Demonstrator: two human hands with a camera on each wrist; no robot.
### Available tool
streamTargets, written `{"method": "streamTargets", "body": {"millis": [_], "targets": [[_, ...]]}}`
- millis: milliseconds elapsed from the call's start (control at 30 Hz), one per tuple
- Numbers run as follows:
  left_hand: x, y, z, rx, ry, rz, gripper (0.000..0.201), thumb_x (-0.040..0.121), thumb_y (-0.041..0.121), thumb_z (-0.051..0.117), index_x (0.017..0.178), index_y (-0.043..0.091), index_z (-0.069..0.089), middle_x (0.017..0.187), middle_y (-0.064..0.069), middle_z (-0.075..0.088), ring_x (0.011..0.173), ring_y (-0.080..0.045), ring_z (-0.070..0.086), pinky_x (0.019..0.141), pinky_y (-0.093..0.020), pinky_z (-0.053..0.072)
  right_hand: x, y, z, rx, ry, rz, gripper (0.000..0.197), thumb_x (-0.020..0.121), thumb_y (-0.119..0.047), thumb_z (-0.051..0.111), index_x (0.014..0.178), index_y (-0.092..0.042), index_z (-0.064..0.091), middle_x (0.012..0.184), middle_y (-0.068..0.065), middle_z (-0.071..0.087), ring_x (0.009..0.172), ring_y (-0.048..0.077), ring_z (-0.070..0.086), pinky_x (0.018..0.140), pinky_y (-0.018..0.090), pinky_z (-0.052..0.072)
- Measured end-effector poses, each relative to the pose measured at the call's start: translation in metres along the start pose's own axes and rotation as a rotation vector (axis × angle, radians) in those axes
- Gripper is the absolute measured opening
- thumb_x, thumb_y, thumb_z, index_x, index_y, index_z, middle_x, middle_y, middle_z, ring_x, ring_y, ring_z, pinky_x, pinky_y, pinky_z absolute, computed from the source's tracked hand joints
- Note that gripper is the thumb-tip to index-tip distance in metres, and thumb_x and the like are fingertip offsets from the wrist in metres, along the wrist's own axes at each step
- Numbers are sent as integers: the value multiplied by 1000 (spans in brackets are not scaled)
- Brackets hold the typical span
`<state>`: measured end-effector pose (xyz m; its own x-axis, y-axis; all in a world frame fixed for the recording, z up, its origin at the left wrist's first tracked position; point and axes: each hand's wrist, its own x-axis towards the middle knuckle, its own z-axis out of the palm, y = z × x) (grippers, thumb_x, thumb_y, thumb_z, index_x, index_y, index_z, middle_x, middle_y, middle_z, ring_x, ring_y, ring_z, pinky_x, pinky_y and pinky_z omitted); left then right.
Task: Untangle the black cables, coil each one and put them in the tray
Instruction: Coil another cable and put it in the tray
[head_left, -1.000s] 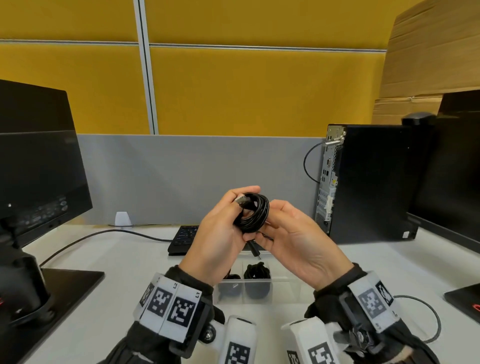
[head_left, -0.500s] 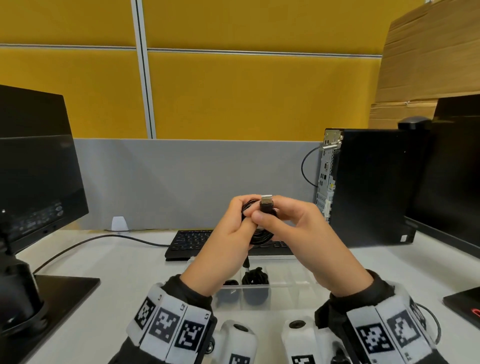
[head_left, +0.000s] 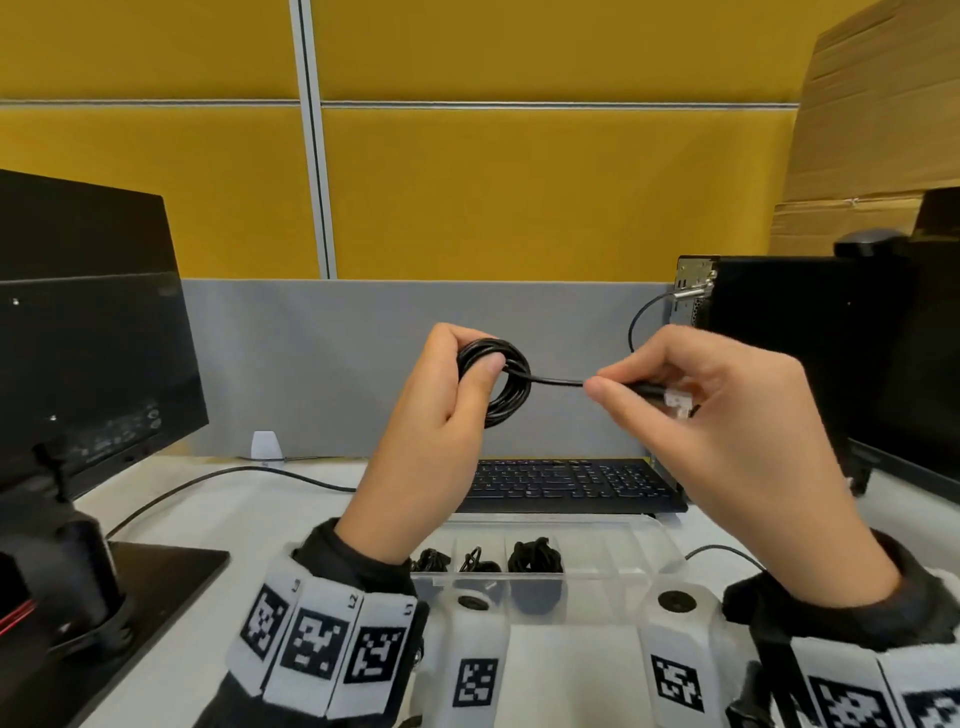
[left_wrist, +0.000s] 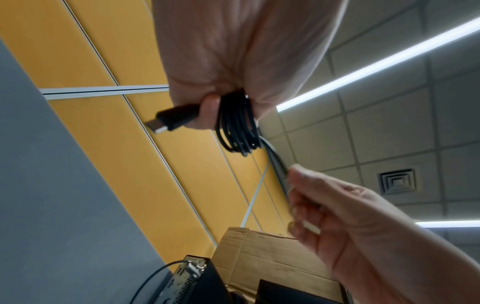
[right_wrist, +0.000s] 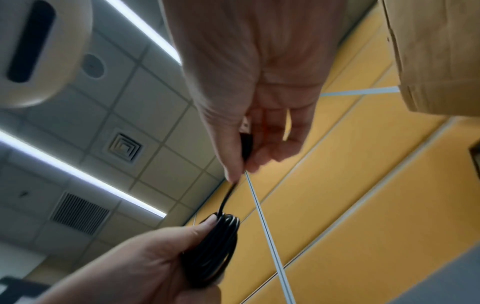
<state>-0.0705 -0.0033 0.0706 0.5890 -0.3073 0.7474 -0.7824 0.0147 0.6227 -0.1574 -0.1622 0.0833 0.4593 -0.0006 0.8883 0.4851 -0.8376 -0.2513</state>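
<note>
Now left hand (head_left: 441, 410) grips cable coil (head_left: 501, 382); right hand (head_left: 711, 410) pinches its end.

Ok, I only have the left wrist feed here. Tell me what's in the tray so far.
Observer: The head view shows three black bundles in the left compartments of the clear tray.
Operator: Give me the tray's position.
Observer: On the desk, just in front of the keyboard, below the left hand and right hand that hold the cable.
Operator: Say whether there's room left.
Observer: Yes, the compartments right of the bundles look empty.
</note>
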Motion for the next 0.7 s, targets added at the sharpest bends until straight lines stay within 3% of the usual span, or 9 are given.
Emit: {"method": "streamTargets", "body": {"millis": [100,167,200,267,333,433,500,567,700], "targets": [[0,1,7,0,21,12,12,98,19,40,100,14,50,88,8,57,81,3,53,73,-11,42,-6,4,12,-240,-221,54,4,90,-19,55,92,-21,57,74,-14,61,60,5,52,56,29,46],[-1,-1,10,-20,35,-3,11,98,19,40,100,15,50,90,8,57,83,3,54,75,-13,44,-8,-1,25,-440,-257,-37,24,91,-6,48,105,-26,50,74,-19,46,56,3,35,51,20,30],[-2,-2,10,-28,40,-18,11,98,19,40,100,15,50,91,8,58,84,3,54,75,-15,45,-9,-6,29,-453,-264,-58,25,91,-9,45,109,-27,48,73,-20,38,57,5,31,53,16,25],[-2,-5,9,-21,40,-36,11,99,20,40,100,17,51,91,9,59,86,2,55,77,-19,47,-8,-12,32,-346,-345,-25,20,98,-30,29,108,-28,47,70,-18,35,62,8,36,56,17,30],[-4,-7,8,34,30,-29,12,99,21,40,99,18,51,89,10,59,84,1,55,76,-17,46,-7,-14,29,-264,-285,-16,30,97,-42,27,96,-24,51,62,-14,41,57,8,45,51,26,39],[-5,-4,6,90,-12,-68,13,98,27,38,93,23,50,80,12,55,73,3,51,67,-17,43,-5,-2,26,-327,-69,-126,29,96,-31,36,88,-15,59,69,-4,52,63,19,49,55,40,42],[-5,2,5,-17,-39,-160,16,97,29,39,90,23,52,75,13,53,68,4,50,68,-21,46,-5,13,25,-403,46,-117,22,95,-25,43,91,-15,63,82,0,52,78,20,44,64,38,35],[-6,7,8,-182,-71,-264,19,97,29,40,89,22,55,70,15,54,67,7,52,61,-15,48,-4,24,28,-440,143,-66,20,94,-24,47,93,-18,66,89,2,51,85,19,41,67,36,32],[-8,8,18,-302,-100,-305,22,98,30,39,90,20,57,62,25,57,62,10,54,51,-7,41,-7,28,41,62,46,146,20,96,-23,47,90,-25,66,82,3,57,73,7,54,71,22,45]]}}
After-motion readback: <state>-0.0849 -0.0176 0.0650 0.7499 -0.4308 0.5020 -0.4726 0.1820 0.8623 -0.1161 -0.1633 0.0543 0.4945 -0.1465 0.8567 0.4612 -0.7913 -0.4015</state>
